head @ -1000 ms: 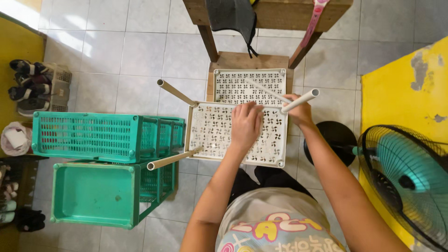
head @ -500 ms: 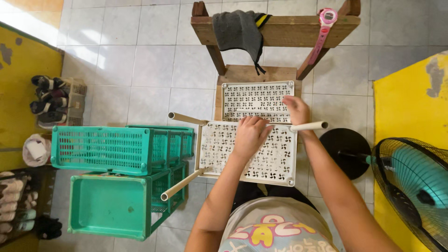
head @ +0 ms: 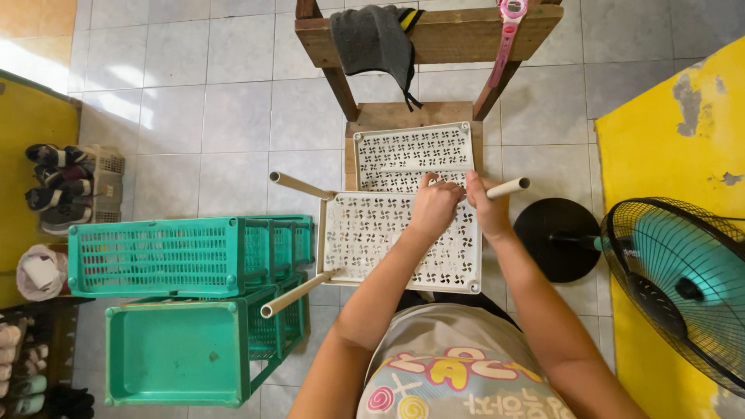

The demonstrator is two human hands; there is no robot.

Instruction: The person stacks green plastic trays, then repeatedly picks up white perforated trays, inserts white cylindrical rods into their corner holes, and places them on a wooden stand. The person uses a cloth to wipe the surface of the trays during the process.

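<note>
Right hand (head: 490, 208) grips the white tube leg (head: 506, 188) at the far right corner of the white perforated shelf panel (head: 372, 237); my left hand (head: 434, 206) curls closed beside it, pressing that corner. I judge I'm seating this leg; next it needs a straight push. The leg points right and slightly away; the panel runs left-right, resting on the wooden stool (head: 403, 115).
</note>
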